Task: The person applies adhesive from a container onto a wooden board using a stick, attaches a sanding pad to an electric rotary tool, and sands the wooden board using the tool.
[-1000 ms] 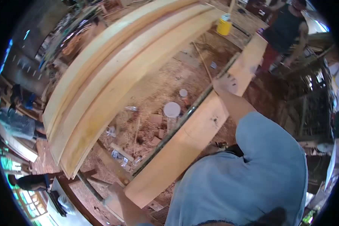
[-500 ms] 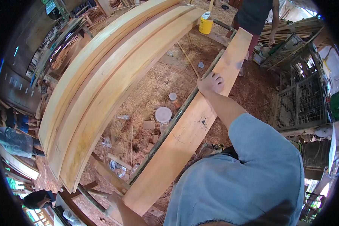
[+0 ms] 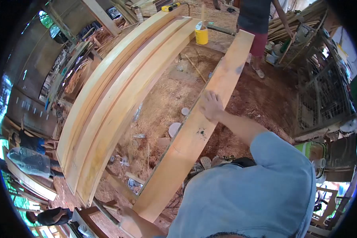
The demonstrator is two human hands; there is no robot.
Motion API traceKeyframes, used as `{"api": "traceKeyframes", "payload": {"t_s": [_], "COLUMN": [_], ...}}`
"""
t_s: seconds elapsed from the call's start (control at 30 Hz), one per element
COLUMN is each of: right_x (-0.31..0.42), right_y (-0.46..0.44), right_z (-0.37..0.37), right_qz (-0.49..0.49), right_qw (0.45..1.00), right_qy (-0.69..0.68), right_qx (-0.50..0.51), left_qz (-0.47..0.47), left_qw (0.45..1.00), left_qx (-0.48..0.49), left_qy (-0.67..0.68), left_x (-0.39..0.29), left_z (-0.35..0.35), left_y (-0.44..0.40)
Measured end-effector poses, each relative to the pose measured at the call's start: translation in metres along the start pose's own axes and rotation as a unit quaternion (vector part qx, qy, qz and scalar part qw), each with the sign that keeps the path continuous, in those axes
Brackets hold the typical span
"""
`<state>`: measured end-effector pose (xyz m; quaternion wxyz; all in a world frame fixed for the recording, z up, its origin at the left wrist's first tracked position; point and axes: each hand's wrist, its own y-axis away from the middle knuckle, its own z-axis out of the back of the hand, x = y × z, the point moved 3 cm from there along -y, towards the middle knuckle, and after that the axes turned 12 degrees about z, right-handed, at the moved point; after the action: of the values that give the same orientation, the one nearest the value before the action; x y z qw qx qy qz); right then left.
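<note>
A long, flat wooden plank (image 3: pixel 178 152) slants across the view in front of my body, with dark marks near its middle. My right hand (image 3: pixel 211 106) lies on the plank's upper face, fingers stretched out and slightly apart. Down at the near end, my left hand (image 3: pixel 127 216) is beside the plank's corner and seems to touch it; its fingers are small and partly hidden. To the left, several long curved boards (image 3: pixel 119 85) lie side by side, apart from both hands. A dark support pole (image 3: pixel 107 213) runs beneath their near ends.
A yellow bucket (image 3: pixel 201 36) stands near the boards' far ends, and a yellow power tool (image 3: pixel 170 7) lies beyond. A person (image 3: pixel 258 27) stands past the plank's far end. Wire cages (image 3: pixel 319 105) line the right side. Shavings cover the ground (image 3: pixel 166 95).
My right hand has moved back toward me along the plank. The plank now covers most of the pole along its left edge. The view has shifted, bringing the yellow power tool into sight.
</note>
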<state>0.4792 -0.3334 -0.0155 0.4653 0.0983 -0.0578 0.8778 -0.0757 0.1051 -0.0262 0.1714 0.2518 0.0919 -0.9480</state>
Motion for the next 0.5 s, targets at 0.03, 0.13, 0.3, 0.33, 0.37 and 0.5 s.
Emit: {"api": "traceKeyframes", "payload": {"t_s": [0.03, 0.13, 0.3, 0.33, 0.37, 0.5], "right_x": [0.002, 0.015, 0.033, 0.037, 0.039, 0.022], "right_y": [0.012, 0.051, 0.079, 0.078, 0.078, 0.069], "right_z": [-0.01, -0.02, -0.03, -0.024, -0.019, 0.001], "right_qz": [0.018, 0.031, 0.014, 0.016, 0.009, 0.018], "right_qw": [1.0, 0.999, 0.999, 0.999, 0.998, 0.99], "right_qy": [0.023, 0.032, -0.032, -0.03, -0.049, -0.092], "right_qx": [0.002, -0.001, -0.031, -0.027, -0.036, -0.102], "left_qz": [-0.026, -0.13, -0.285, -0.291, -0.362, -0.464], "left_qw": [0.999, 0.98, 0.842, 0.774, 0.82, 0.836], "left_qx": [-0.011, -0.014, 0.21, 0.256, 0.222, 0.26], "left_qy": [0.031, 0.147, 0.408, 0.501, 0.384, 0.133], "left_x": [0.004, 0.02, -0.021, -0.075, -0.101, -0.177], "left_z": [-0.007, -0.045, -0.096, -0.073, -0.072, -0.085], "left_y": [0.008, 0.042, 0.169, 0.21, 0.226, 0.28]}}
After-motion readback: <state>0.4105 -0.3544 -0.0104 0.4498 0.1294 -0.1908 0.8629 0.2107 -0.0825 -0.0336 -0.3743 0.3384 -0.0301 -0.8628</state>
